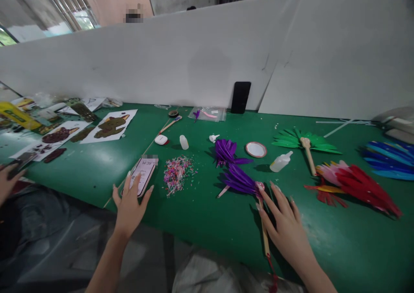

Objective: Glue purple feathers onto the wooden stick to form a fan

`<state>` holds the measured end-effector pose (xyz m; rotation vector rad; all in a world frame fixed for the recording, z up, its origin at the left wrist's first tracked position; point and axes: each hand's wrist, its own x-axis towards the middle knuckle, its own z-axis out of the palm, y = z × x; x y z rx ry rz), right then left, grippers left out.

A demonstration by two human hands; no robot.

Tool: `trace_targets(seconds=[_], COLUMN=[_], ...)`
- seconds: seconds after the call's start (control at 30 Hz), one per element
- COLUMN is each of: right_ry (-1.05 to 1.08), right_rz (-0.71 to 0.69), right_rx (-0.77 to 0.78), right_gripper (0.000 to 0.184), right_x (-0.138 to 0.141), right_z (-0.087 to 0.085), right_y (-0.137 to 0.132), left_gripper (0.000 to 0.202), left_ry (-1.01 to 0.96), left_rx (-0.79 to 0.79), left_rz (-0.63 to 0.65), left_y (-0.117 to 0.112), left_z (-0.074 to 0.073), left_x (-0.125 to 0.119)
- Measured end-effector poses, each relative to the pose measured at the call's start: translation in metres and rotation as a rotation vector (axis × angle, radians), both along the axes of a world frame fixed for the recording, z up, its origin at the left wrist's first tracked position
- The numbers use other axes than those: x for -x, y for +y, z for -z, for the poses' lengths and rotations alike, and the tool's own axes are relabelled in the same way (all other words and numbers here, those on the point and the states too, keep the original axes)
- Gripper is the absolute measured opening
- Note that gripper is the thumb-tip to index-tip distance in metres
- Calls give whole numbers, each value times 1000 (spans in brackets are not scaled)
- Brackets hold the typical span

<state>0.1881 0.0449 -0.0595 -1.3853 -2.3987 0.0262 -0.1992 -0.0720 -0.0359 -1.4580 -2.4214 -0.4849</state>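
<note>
My left hand (130,202) lies flat with fingers spread, its fingertips on a phone with a lit screen (144,173) near the table's front edge. My right hand (282,222) is open, fingers stretched over the wooden handle (264,235) of a purple feather fan (239,181); the fingertips touch the fan's base. A second bunch of purple feathers (226,151) lies just behind. A heap of coloured confetti bits (177,172) sits between the phone and the feathers.
On the green table (210,224): glue bottles (280,162) (183,142), a round lid (255,149), a green fan (304,141), a red-pink fan (354,183), blue feathers (388,157), a dark phone (240,97) against the white partition. Another person's hand (8,179) and craft sheets (110,127) at left.
</note>
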Motion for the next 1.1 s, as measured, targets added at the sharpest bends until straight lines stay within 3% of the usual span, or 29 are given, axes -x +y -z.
trace_targets(seconds=[0.2, 0.37, 0.57, 0.83, 1.0, 1.1], right_ry=[-5, 5, 18, -2, -13, -21], right_rz=[0, 3, -1, -5, 1, 16], right_rx=[7, 11, 2, 11, 24, 45], right_gripper=[49, 49, 50, 49, 50, 52], right_x=[0, 0, 0, -1, -2, 0], right_z=[-1, -1, 1, 2, -1, -6], right_y=[0, 0, 0, 0, -1, -3], left_gripper=[46, 45, 53, 57, 53, 57], left_ry=[28, 24, -14, -66, -77, -126], left_rx=[-70, -36, -90, -165, -305, -252], left_rz=[-23, 4, -93, -113, -66, 166], left_y=[-5, -8, -6, -5, -4, -1], left_z=[1, 4, 2, -1, 2, 4], left_x=[-4, -3, -6, -10, -41, -80])
